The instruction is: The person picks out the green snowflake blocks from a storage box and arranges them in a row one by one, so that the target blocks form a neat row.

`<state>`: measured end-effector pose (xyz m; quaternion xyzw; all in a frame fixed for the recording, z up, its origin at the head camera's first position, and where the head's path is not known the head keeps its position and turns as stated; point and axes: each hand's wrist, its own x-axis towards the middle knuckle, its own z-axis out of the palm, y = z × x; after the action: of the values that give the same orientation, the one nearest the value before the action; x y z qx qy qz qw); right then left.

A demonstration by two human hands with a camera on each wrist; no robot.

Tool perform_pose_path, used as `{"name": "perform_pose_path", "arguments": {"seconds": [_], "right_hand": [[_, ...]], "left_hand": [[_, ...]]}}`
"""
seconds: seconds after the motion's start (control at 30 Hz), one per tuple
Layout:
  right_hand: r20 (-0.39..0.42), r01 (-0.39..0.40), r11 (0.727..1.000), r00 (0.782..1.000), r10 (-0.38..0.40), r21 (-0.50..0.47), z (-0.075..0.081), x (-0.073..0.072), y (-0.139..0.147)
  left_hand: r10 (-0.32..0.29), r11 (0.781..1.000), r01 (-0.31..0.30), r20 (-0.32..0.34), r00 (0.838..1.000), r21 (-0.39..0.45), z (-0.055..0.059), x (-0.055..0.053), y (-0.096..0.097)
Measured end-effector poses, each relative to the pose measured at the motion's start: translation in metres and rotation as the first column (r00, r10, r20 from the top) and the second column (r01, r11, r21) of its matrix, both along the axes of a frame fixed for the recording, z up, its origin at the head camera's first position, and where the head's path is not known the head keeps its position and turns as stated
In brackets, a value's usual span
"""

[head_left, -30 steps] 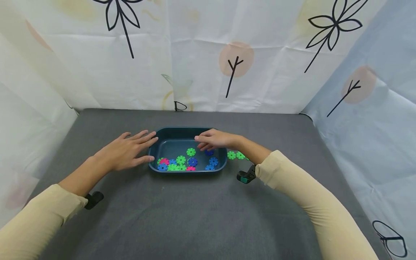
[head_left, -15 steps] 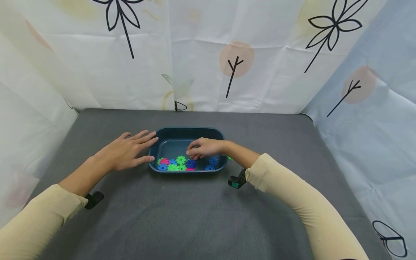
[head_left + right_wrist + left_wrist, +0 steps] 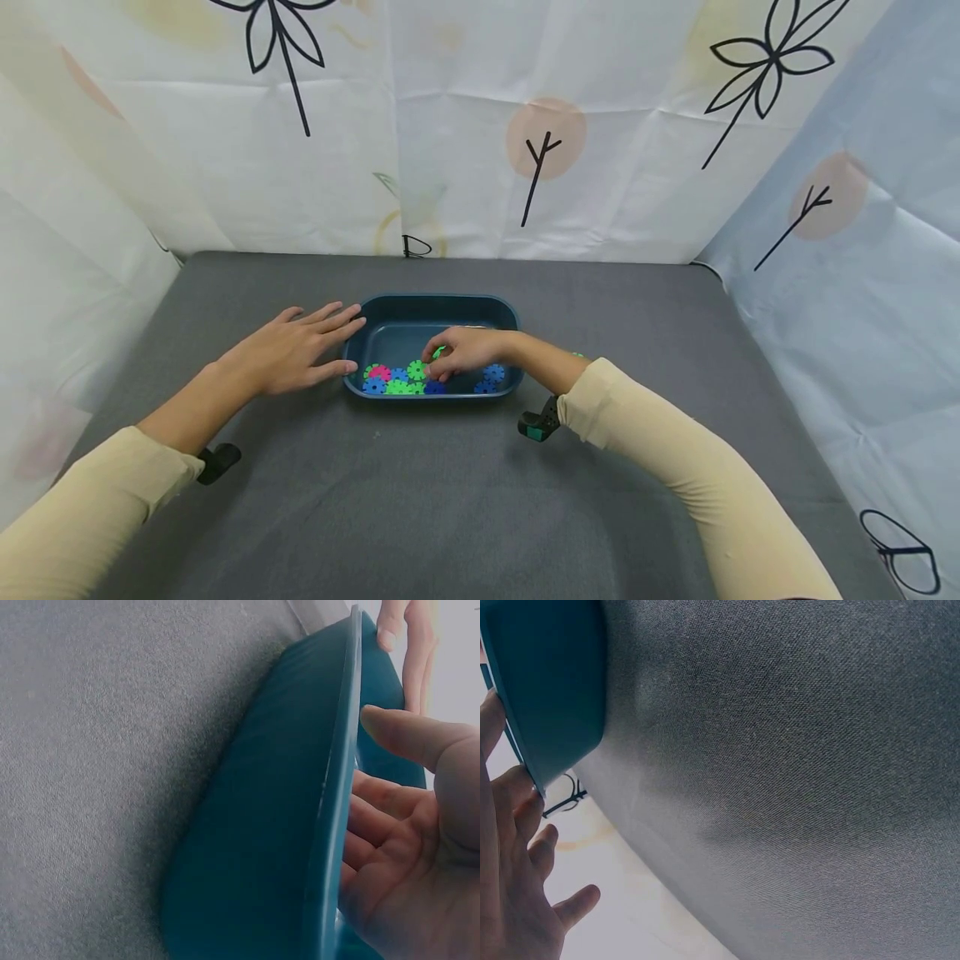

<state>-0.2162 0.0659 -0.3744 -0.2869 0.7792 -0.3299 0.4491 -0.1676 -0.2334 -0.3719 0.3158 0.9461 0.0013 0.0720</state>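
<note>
Apparently sorting gear-like pieces with right hand!
Cannot tell if holding one; touching tray with spread fingers of left hand; next, likely needing a pinch.

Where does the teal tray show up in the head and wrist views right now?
Head: tray just left of centre, below mid-height.
Left wrist: upper-left corner, cut off.
Right wrist: slanting from top, right of centre, to the bottom edge.
Shared landmark: left hand at its rim.
</note>
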Motion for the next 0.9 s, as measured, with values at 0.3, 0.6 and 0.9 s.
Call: {"name": "perform_pose_path", "arguments": {"seconds": [0.3, 0.6, 0.9], "right_hand": [[0.019, -0.067, 0.998, 0.998, 0.067, 0.008, 0.0004, 0.004, -0.0032], [0.046, -0.129, 0.992, 0.991, 0.129, -0.01, -0.0051, 0.0065, -0.007], [0.041, -0.162, 0.986, 0.986, 0.163, -0.028, -0.0068, 0.0083, -0.0094]], "left_hand": [[0.01, 1.0, -0.01, -0.001, 1.0, 0.0, -0.001, 0.0014, 0.0], [0.012, 1.0, -0.012, -0.008, 1.0, 0.002, -0.0014, 0.0015, 0.0004], [0.005, 1.0, -0.005, -0.008, 1.0, 0.005, -0.0018, 0.0016, -0.0001]]}}
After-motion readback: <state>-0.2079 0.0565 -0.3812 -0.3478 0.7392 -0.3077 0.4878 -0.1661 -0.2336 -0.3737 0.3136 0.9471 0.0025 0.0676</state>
